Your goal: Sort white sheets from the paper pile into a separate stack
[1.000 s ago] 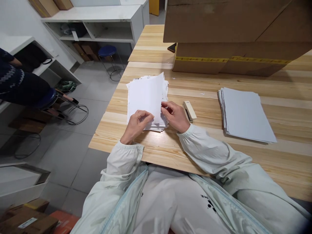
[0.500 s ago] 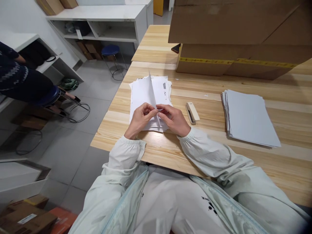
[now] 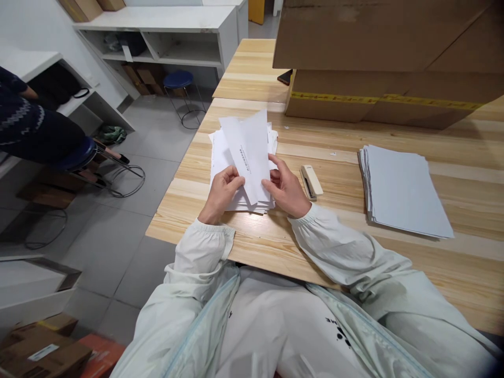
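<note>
The left hand (image 3: 220, 191) pinches the near left edge of a folded white sheet (image 3: 249, 155), fingers curled shut on it; the right hand (image 3: 285, 189) grips its right edge the same way. The sheet stands tilted above the loose paper pile (image 3: 220, 152) at the table's (image 3: 275, 247) near left part. Just right lies a stapler (image 3: 311, 181), and further right a neat paper stack (image 3: 405, 189). Judging by this, folding is under way; pressing the crease flat would call for steady, even fingers
</note>
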Demonstrator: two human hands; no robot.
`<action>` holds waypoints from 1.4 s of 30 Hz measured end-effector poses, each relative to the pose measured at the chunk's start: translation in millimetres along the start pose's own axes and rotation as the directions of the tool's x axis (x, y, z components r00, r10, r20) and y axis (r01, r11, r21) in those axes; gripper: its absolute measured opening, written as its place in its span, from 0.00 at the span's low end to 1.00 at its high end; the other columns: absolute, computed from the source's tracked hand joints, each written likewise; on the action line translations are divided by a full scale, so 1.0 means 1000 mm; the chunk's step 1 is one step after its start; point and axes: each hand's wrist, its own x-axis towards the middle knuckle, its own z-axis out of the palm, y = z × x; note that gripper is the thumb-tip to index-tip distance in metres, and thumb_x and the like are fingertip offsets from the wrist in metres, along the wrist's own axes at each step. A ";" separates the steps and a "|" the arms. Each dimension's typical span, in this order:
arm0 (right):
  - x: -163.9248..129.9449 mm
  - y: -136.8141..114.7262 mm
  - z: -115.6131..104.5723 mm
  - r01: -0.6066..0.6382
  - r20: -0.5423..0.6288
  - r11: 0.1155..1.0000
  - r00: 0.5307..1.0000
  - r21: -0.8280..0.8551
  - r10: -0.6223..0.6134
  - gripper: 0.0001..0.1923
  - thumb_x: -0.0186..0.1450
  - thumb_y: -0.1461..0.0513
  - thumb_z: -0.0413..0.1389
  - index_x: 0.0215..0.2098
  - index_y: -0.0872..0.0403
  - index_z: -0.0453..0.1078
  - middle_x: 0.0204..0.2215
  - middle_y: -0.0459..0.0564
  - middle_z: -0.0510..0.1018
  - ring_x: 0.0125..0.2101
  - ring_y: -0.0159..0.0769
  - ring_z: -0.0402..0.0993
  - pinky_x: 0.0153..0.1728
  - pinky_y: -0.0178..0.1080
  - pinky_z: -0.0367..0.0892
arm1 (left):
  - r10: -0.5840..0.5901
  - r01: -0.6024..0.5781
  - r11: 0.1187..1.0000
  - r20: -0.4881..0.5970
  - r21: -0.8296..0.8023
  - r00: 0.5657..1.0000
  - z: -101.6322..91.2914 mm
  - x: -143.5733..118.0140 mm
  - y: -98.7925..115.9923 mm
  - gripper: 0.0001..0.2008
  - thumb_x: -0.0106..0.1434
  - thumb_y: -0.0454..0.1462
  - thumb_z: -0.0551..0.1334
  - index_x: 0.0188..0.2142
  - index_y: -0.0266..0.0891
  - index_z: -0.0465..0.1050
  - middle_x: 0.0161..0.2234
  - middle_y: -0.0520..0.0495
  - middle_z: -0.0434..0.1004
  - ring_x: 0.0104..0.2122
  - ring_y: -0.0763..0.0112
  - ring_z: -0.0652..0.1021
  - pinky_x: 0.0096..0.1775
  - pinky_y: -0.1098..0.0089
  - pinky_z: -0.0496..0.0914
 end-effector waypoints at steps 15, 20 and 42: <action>0.014 0.002 0.005 -0.053 -0.084 0.998 0.995 0.040 0.056 0.24 0.63 0.46 0.61 0.47 0.54 0.76 0.37 0.50 0.81 0.35 0.38 0.75 0.38 0.41 0.72 | -0.001 0.006 0.998 0.071 -0.065 0.997 -0.008 -0.005 0.004 0.27 0.67 0.59 0.55 0.28 0.40 0.77 0.35 0.42 0.83 0.39 0.64 0.81 0.46 0.63 0.73; 0.009 0.006 -0.001 0.011 -0.129 0.987 0.992 0.158 0.009 0.21 0.62 0.51 0.60 0.48 0.54 0.76 0.40 0.53 0.83 0.40 0.41 0.79 0.42 0.43 0.75 | 0.122 -0.122 0.992 -0.210 0.013 0.970 -0.012 -0.005 -0.004 0.21 0.63 0.56 0.63 0.30 0.41 0.72 0.29 0.48 0.78 0.30 0.71 0.78 0.36 0.68 0.72; -0.140 0.000 -0.096 0.274 -0.589 0.962 0.780 0.016 -0.212 0.06 0.58 0.59 0.69 0.33 0.50 0.79 0.30 0.48 0.83 0.32 0.39 0.79 0.35 0.43 0.75 | 0.258 -0.189 0.950 0.286 -0.247 0.923 0.094 -0.078 0.028 0.19 0.63 0.53 0.67 0.38 0.39 0.79 0.38 0.44 0.81 0.41 0.63 0.79 0.46 0.64 0.72</action>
